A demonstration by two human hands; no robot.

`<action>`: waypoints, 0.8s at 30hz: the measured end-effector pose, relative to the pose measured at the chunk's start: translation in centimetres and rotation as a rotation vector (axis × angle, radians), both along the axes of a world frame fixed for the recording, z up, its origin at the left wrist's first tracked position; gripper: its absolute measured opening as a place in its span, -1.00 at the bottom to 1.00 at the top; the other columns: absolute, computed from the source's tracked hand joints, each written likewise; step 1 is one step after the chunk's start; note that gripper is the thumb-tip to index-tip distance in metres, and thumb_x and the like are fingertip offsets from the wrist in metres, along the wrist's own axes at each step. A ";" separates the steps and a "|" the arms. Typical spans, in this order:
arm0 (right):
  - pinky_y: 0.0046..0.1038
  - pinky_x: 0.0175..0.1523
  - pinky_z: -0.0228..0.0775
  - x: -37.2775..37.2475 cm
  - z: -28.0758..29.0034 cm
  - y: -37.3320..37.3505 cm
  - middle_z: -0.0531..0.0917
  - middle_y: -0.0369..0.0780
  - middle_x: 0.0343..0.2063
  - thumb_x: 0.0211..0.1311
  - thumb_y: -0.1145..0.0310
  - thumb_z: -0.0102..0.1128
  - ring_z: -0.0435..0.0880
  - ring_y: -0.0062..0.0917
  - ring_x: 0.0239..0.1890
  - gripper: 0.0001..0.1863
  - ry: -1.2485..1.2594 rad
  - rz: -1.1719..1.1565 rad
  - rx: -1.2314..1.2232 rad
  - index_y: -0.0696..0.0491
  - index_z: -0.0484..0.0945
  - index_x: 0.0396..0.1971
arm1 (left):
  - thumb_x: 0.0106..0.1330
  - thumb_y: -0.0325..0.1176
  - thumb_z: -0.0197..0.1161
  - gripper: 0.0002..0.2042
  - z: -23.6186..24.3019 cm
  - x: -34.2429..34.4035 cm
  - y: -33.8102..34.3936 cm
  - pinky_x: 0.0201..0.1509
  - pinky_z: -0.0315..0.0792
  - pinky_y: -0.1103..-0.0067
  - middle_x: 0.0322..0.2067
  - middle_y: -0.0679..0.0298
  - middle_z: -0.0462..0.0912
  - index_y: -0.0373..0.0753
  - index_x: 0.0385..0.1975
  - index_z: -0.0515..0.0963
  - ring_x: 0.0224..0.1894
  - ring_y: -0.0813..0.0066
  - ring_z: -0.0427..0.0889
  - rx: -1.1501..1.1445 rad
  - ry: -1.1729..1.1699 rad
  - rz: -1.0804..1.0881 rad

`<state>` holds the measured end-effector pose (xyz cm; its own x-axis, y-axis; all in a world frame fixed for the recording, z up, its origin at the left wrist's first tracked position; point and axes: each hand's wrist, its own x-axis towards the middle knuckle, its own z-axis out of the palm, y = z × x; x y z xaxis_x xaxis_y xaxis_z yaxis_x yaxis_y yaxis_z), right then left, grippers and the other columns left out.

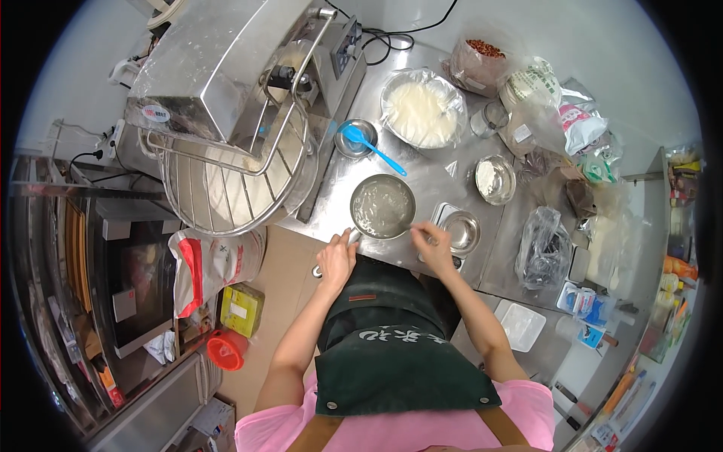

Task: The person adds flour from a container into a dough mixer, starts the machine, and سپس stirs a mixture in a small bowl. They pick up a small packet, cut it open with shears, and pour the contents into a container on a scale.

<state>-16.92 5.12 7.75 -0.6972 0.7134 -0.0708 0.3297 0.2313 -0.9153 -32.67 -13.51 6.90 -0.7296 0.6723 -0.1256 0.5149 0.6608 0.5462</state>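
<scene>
A small saucepan (382, 203) with a cloudy, pale liquid in it stands at the front of the steel worktop. My left hand (337, 261) is closed round the saucepan's handle, which shows on both sides of the fingers. At the pan's right rim my right hand (434, 245) is closed in a pinch on something thin that points toward the liquid; its kind is too small to make out. Just right of that hand, a shallow steel bowl (461, 232) sits on a small scale. Behind the pan, a blue spatula (369, 147) leans across another small steel bowl (348, 153).
A large mixer (203, 83) with a wire guard (260, 181) over its bowl stands at left. At the back are a plastic-covered bowl of white stuff (423, 109), a glass jar (489, 118) and a bowl of white powder (495, 180). Bags crowd the right; a sack (218, 264) stands below the mixer.
</scene>
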 end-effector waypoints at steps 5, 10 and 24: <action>-0.42 -0.38 0.49 -2.5 1.8 -1.9 0.62 -0.16 -0.45 0.13 0.42 0.32 0.67 -0.33 -0.47 -0.80 0.067 0.266 0.306 0.14 0.61 -0.26 | 0.22 -0.31 0.28 -0.64 0.3 0.0 0.0 -0.29 0.50 0.20 -0.34 0.03 0.63 -0.26 0.02 0.59 -0.37 -0.03 0.65 -0.017 -0.005 -0.011; -0.27 -0.47 0.42 -1.9 2.4 -2.3 0.49 -0.16 -0.56 0.11 0.41 0.26 0.59 -0.24 -0.55 -0.87 -0.104 0.255 0.636 0.09 0.52 -0.38 | 0.22 -0.32 0.29 -0.65 0.1 0.2 -0.1 -0.32 0.51 0.22 -0.34 0.04 0.63 -0.27 -0.01 0.60 -0.40 -0.01 0.65 0.017 0.016 -0.003; -0.27 -0.46 0.42 -3.3 2.9 -3.4 0.51 -0.18 -0.49 0.16 0.38 0.25 0.60 -0.25 -0.53 -0.87 -0.014 0.398 0.577 0.06 0.55 -0.32 | 0.23 -0.31 0.27 -0.64 -0.1 0.2 -0.2 -0.30 0.51 0.22 -0.33 0.06 0.63 -0.25 0.02 0.59 -0.38 0.00 0.65 -0.007 -0.001 -0.003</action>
<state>-20.22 1.71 10.67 -0.9148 0.3305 0.2321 0.1298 0.7848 -0.6060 -32.44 -13.72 6.79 -0.7276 0.6734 -0.1310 0.5161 0.6631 0.5422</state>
